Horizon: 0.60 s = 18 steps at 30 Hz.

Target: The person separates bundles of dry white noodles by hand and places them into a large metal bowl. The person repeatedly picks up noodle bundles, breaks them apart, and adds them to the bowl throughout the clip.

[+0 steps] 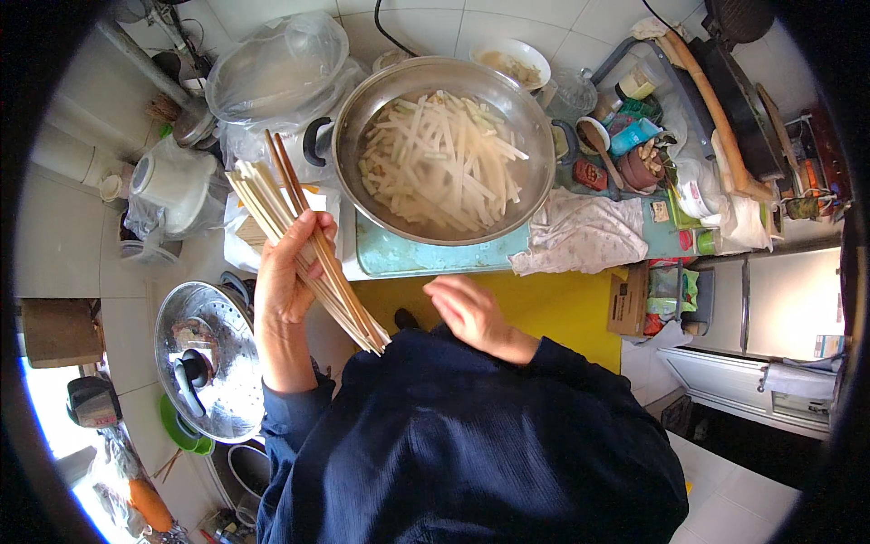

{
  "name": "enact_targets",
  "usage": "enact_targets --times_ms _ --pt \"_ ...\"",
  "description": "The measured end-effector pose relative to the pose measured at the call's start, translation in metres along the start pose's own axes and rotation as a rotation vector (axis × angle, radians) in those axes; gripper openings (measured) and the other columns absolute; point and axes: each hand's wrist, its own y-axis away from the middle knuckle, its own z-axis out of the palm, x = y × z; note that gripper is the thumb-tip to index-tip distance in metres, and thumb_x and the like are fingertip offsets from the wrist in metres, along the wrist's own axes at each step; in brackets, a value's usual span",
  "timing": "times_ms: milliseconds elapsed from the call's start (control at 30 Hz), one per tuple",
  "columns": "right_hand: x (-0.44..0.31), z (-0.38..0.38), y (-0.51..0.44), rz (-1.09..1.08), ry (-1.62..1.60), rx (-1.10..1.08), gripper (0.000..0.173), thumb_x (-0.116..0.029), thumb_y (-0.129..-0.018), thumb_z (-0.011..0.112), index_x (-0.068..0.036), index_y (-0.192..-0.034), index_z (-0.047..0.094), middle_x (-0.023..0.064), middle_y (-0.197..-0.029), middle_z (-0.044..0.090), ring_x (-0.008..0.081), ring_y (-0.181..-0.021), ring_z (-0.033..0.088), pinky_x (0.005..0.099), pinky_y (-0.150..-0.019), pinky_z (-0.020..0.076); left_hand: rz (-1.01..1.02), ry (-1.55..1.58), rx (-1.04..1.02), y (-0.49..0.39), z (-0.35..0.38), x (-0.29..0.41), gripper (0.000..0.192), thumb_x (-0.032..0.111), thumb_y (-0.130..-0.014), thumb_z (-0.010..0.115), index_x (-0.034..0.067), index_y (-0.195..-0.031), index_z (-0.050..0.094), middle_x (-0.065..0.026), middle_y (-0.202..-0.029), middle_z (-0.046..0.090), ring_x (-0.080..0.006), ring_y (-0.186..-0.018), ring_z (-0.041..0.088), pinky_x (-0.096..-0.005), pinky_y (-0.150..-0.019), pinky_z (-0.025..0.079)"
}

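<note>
My left hand (296, 262) grips a bundle of pale dried noodles (255, 194) and a pair of brown wooden chopsticks (291, 173), all slanting down toward my chest. Beyond it, a wide stainless steel pot (445, 234) with black side handles holds cut pale vegetable strips (442, 156) in cloudy liquid. My right hand (469, 313) hovers just in front of the counter edge, fingers loosely curled, with nothing visible in it. Left of the pot, near my left wrist, lies an open white packet (238, 248) with thin sticks like dried noodles inside.
A cloth (584, 228) drapes over the counter edge, right of the pot. Behind it stand a bowl of food (510, 61) and a cup with a wooden spoon (601, 146). At left are a glass lid (211, 367) and plastic-wrapped vessels (279, 68). A cardboard box (625, 299) sits below the counter.
</note>
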Motion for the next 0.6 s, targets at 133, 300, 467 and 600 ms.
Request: enact_targets --times_ms 133,300,467,600 --pt "0.079 0.035 0.026 0.811 -0.134 -0.236 0.027 -0.028 -0.080 0.053 -0.002 -0.085 0.058 0.0052 -0.061 0.058 0.0128 -0.047 0.054 0.0250 -0.046 0.0429 -0.009 0.035 -0.048 -0.001 0.001 0.004 0.021 0.023 -0.085 0.046 0.002 -0.085 0.049 -0.0030 -0.071 0.049 -0.0049 -0.038 0.033 -0.0175 -0.035 0.031" --pt "0.153 0.057 0.022 1.192 -0.132 -0.457 0.054 -0.054 -0.078 0.042 -0.002 -0.070 0.058 0.0038 -0.052 0.055 0.0111 -0.040 0.051 0.0248 -0.039 0.0416 -0.013 0.060 -0.140 0.000 0.010 0.004 0.021 0.022 -0.085 0.045 0.002 -0.085 0.048 -0.0029 -0.071 0.049 -0.0046 -0.039 0.032 -0.0174 -0.036 0.031" --pt "0.171 0.075 0.033 1.167 -0.265 -0.218 0.042 -0.042 -0.083 0.042 -0.005 -0.067 0.055 0.0002 -0.049 0.050 0.0083 -0.033 0.040 0.0212 -0.029 0.0294 -0.016 0.110 -0.095 0.008 0.010 0.005 0.024 0.021 -0.082 0.051 -0.002 -0.085 0.051 -0.0067 -0.070 0.049 -0.0075 -0.039 0.033 -0.0192 -0.037 0.032" --pt "0.171 0.077 0.044 1.203 -0.536 0.026 0.039 -0.037 -0.084 0.044 -0.003 -0.065 0.054 0.0003 -0.046 0.044 0.0074 -0.032 0.036 0.0212 -0.029 0.0264 -0.033 0.123 -0.056 0.012 0.009 0.005 0.023 0.021 -0.082 0.050 -0.002 -0.085 0.051 -0.0068 -0.070 0.049 -0.0074 -0.038 0.033 -0.0196 -0.037 0.032"
